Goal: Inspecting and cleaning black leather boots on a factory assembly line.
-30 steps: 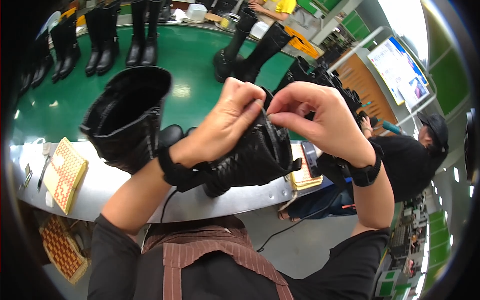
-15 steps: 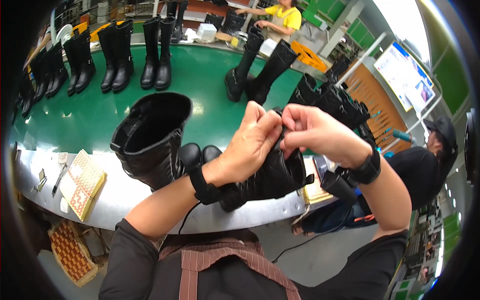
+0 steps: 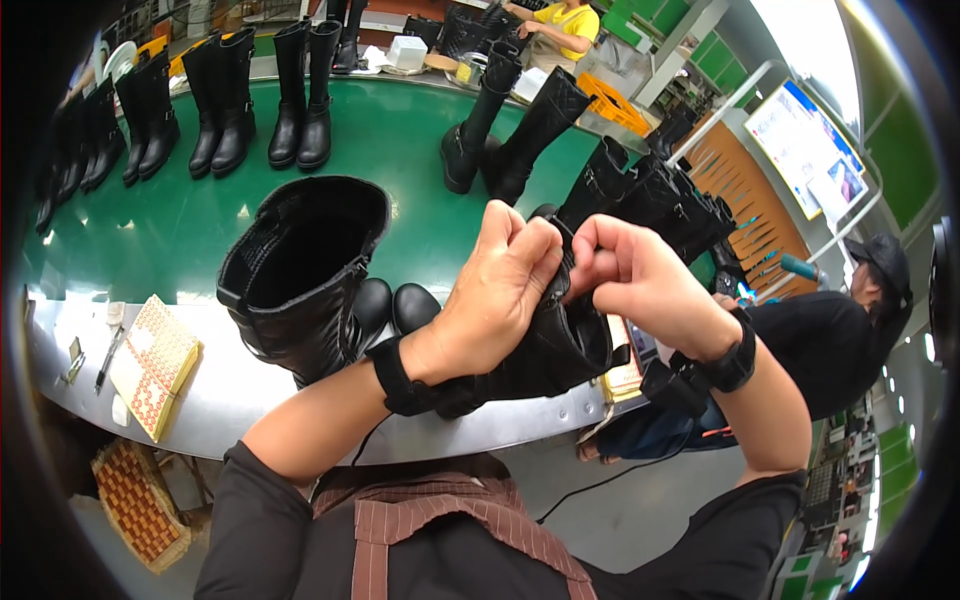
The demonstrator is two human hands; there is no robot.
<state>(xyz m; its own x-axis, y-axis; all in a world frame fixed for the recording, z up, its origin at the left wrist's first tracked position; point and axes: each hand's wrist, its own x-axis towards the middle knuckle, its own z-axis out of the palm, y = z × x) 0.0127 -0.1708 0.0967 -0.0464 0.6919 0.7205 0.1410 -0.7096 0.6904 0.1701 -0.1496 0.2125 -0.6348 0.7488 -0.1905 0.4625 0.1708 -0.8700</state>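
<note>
A tall black boot (image 3: pixel 550 355) lies tilted in front of me, its open top toward the right. My left hand (image 3: pixel 490 300) is closed on the upper edge of its shaft, beside what looks like a zipper strip. Close by, my right hand (image 3: pixel 645 285) has its fingers curled in against the same edge; whatever they pinch is hidden. Left of the hands a second tall black boot (image 3: pixel 300 320) stands upright, its wide top facing up. Two rounded black toes (image 3: pixel 415 308) show between the boots.
A green conveyor surface (image 3: pixel 400 130) carries rows of black boots (image 3: pixel 215 105) behind a metal ledge (image 3: pixel 240 400). On the ledge lie a patterned paper pad (image 3: pixel 155 365) and a pen (image 3: pixel 108 362). One person in yellow (image 3: pixel 568 30) works across; another in black (image 3: pixel 820 345) is at right.
My right hand has drawn slightly away from the left, opening a small gap between them. The left hand keeps its hold on the boot. The whole view has shifted a little.
</note>
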